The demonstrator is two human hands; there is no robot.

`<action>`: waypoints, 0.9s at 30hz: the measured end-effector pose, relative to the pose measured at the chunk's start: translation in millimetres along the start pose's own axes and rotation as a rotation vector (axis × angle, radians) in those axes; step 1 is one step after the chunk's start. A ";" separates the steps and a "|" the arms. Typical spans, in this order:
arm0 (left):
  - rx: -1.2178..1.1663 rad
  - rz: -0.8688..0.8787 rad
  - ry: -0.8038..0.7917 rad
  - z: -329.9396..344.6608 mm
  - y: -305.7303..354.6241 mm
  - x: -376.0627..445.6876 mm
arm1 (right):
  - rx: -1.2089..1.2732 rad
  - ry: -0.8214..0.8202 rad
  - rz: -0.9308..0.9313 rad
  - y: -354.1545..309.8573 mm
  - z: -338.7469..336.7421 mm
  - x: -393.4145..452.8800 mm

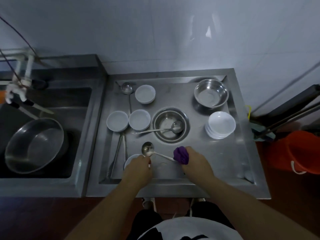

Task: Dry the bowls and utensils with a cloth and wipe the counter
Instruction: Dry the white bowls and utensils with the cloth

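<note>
The ladle [148,149] hangs low over the steel counter [216,158], your left hand [138,168] pinching its neck while your right hand [195,161] clamps the purple cloth [181,155] round its handle, so you seem mid-drying; next, draw the cloth along toward the bowl.

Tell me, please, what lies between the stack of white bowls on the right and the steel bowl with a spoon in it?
In the head view, nothing: only bare counter separates the stack of white bowls from the steel bowl holding the spoon.
</note>
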State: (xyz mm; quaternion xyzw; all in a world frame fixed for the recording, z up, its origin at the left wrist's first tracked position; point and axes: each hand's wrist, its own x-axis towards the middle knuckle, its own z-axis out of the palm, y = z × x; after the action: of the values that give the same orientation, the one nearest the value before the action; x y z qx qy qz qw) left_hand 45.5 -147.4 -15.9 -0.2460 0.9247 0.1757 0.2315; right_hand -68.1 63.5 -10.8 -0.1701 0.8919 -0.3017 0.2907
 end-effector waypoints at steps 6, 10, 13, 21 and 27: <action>-0.004 0.030 -0.086 6.6 -101.7 -2.2 | -0.083 -0.009 0.074 -52.4 76.0 0.4; -0.037 0.037 -0.095 8.4 -139.4 4.9 | -0.057 -0.004 0.107 -71.3 110.0 -1.6; -0.069 0.036 -0.101 12.9 -148.5 15.3 | -0.058 0.006 0.142 -77.6 123.2 0.9; -0.122 0.099 -0.094 17.3 -129.0 59.5 | -0.046 0.045 0.235 -80.0 137.7 7.9; -0.063 0.053 -0.207 21.4 -111.5 77.1 | 0.035 0.050 0.259 -75.8 135.5 2.8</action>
State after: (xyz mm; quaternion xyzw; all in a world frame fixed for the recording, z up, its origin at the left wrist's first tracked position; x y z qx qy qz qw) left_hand 53.1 -257.9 -96.9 -0.2088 0.8961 0.2351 0.3133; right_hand 23.6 -54.9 -51.6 -0.0409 0.9080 -0.2814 0.3076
